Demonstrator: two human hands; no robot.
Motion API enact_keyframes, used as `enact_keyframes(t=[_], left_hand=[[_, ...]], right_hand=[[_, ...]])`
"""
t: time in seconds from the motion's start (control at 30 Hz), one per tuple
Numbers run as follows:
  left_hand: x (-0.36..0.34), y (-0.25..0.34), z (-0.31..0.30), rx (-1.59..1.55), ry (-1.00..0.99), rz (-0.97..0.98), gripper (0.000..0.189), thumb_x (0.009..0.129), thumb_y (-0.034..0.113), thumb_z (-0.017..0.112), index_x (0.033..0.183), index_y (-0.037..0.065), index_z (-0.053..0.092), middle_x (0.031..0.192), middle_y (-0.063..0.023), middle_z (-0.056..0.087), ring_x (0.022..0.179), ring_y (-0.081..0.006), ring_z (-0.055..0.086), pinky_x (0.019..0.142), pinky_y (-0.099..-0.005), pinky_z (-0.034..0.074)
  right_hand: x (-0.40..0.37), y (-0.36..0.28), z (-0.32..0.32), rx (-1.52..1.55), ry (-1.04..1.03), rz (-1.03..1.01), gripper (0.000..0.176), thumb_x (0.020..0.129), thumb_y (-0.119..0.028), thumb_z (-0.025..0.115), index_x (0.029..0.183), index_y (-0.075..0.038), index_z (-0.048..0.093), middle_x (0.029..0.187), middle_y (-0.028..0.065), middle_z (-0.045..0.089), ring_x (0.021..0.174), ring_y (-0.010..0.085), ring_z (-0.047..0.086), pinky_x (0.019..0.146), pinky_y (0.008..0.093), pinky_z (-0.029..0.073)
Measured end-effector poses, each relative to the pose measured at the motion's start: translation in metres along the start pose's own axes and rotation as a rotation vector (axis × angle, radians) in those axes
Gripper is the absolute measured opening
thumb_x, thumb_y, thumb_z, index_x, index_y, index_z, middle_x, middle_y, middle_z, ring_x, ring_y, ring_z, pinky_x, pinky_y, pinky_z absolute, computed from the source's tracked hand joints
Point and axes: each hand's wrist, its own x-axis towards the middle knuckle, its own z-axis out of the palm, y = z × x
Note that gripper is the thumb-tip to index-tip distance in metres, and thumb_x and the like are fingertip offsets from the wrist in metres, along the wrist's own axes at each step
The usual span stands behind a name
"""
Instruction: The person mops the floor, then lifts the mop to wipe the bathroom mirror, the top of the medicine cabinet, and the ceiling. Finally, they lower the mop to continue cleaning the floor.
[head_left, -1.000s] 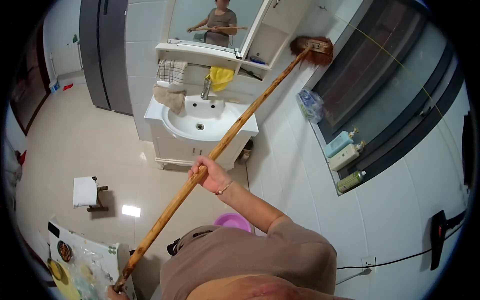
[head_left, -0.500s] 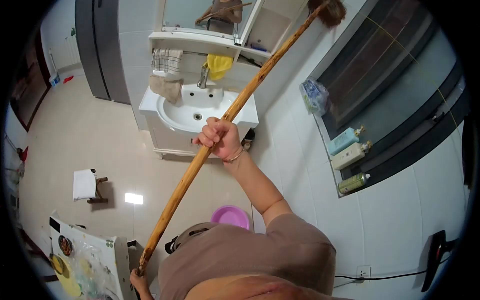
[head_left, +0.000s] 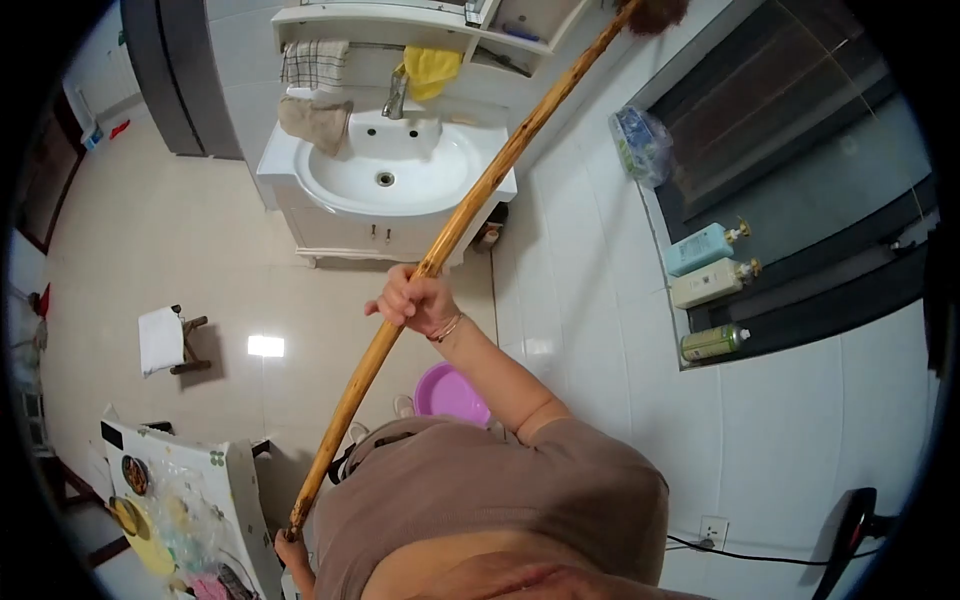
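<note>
Pale, glossy tiles cover the floor [head_left: 200, 240] around a white sink [head_left: 440, 175]. The long wooden pole [head_left: 500, 165] slants in the air across the sink's right edge, its butt beyond the right edge of the desk [head_left: 240, 480]. The right hand [head_left: 415, 298] curls its fingers around the pole partway up; the left hand [head_left: 293, 552], partly cut off, closes on the butt.

A loose upper grip could let the pole roll or tip, and a wide swing could knock the bottles [head_left: 700, 250] off the window ledge or strike the metal tap [head_left: 396, 92].

The pole is knotty, slightly crooked and golden brown; its fibrous, dark reddish head [head_left: 652, 18] is cropped. The plastic basin [head_left: 440, 395] is round, pink and smooth.
</note>
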Motion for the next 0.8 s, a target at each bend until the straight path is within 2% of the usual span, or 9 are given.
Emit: enact_keyframes(t=[0.03, 0.2, 0.27, 0.3, 0.43, 0.57, 0.67, 0.7, 0.8], left_hand=[[-0.002, 0.003, -0.011, 0.033, -0.093, -0.114, 0.023, 0.072, 0.011, 0.068, 0.071, -0.003, 0.05, 0.064, -0.0197, 0.051, 0.06, -0.0365, 0.049, 0.056, -0.0403, 0.04], [-0.022, -0.059, -0.02, -0.046, -0.052, -0.23, 0.019, 0.072, 0.009, 0.067, 0.072, -0.003, 0.052, 0.062, -0.017, 0.05, 0.057, -0.0313, 0.048, 0.056, -0.0384, 0.041], [-0.027, -0.076, -0.029, 0.14, -0.08, -0.296, 0.019, 0.072, 0.007, 0.066, 0.072, -0.003, 0.05, 0.06, -0.0155, 0.047, 0.056, -0.0303, 0.046, 0.055, -0.0384, 0.04], [-0.033, -0.08, -0.037, 0.145, -0.034, -0.225, 0.018, 0.072, 0.005, 0.065, 0.071, -0.003, 0.049, 0.059, -0.0152, 0.045, 0.056, -0.0305, 0.045, 0.053, -0.0389, 0.039], [-0.039, -0.107, -0.056, 0.34, -0.056, -0.274, 0.018, 0.071, 0.005, 0.066, 0.073, -0.003, 0.05, 0.061, -0.0181, 0.047, 0.057, -0.0337, 0.045, 0.053, -0.0392, 0.038], [-0.049, -0.128, -0.075, 0.241, -0.033, -0.227, 0.02, 0.07, 0.007, 0.068, 0.076, -0.003, 0.052, 0.066, -0.0188, 0.052, 0.062, -0.0362, 0.049, 0.056, -0.0402, 0.04], [-0.057, -0.131, -0.086, 0.399, 0.119, -0.092, 0.022, 0.068, 0.01, 0.07, 0.08, -0.001, 0.055, 0.077, -0.0193, 0.056, 0.076, -0.0389, 0.053, 0.066, -0.0443, 0.042], [-0.058, -0.104, -0.094, 0.382, 0.154, -0.149, 0.02, 0.067, 0.006, 0.068, 0.078, -0.002, 0.053, 0.076, -0.0201, 0.056, 0.074, -0.039, 0.052, 0.065, -0.0446, 0.041], [-0.053, -0.1, -0.108, 0.432, 0.164, -0.114, 0.017, 0.066, 0.003, 0.064, 0.077, -0.003, 0.052, 0.073, -0.0206, 0.054, 0.073, -0.0393, 0.052, 0.064, -0.045, 0.04]], right_hand=[[-0.004, 0.009, -0.003, 0.013, -0.031, 0.012, 0.022, 0.079, -0.018, 0.057, 0.062, -0.014, 0.044, 0.054, -0.0002, 0.048, 0.056, 0.0161, 0.052, 0.089, 0.0416, 0.039], [-0.023, 0.047, -0.011, 0.082, -0.047, 0.076, 0.02, 0.079, -0.02, 0.061, 0.066, -0.013, 0.047, 0.058, -0.0001, 0.051, 0.062, 0.0166, 0.055, 0.092, 0.042, 0.038], [-0.032, 0.061, -0.013, 0.139, -0.011, 0.124, 0.019, 0.078, -0.021, 0.063, 0.069, -0.012, 0.05, 0.06, 0.0005, 0.053, 0.064, 0.0179, 0.057, 0.094, 0.0429, 0.037], [-0.036, 0.067, -0.016, 0.153, -0.002, 0.153, 0.019, 0.077, -0.022, 0.065, 0.071, -0.011, 0.051, 0.064, 0.002, 0.055, 0.068, 0.0187, 0.058, 0.095, 0.043, 0.036], [-0.05, 0.09, -0.024, 0.212, 0.065, 0.232, 0.014, 0.078, -0.021, 0.063, 0.079, -0.01, 0.055, 0.074, 0.0038, 0.059, 0.085, 0.0231, 0.058, 0.097, 0.043, 0.034], [-0.06, 0.104, -0.027, 0.294, 0.152, 0.323, 0.022, 0.08, -0.028, 0.063, 0.082, -0.007, 0.056, 0.078, 0.0061, 0.058, 0.087, 0.027, 0.054, 0.092, 0.0418, 0.038], [-0.067, 0.12, -0.038, 0.374, 0.214, 0.343, 0.022, 0.08, -0.028, 0.063, 0.082, -0.007, 0.056, 0.081, 0.0065, 0.057, 0.091, 0.0284, 0.053, 0.092, 0.0432, 0.038], [-0.07, 0.126, -0.044, 0.465, 0.251, 0.322, 0.019, 0.08, -0.026, 0.061, 0.08, -0.007, 0.056, 0.079, 0.0061, 0.057, 0.09, 0.0285, 0.054, 0.093, 0.044, 0.038], [-0.073, 0.133, -0.054, 0.591, 0.266, 0.276, 0.016, 0.08, -0.022, 0.057, 0.075, -0.007, 0.055, 0.075, 0.0053, 0.055, 0.087, 0.0287, 0.055, 0.094, 0.046, 0.037]])
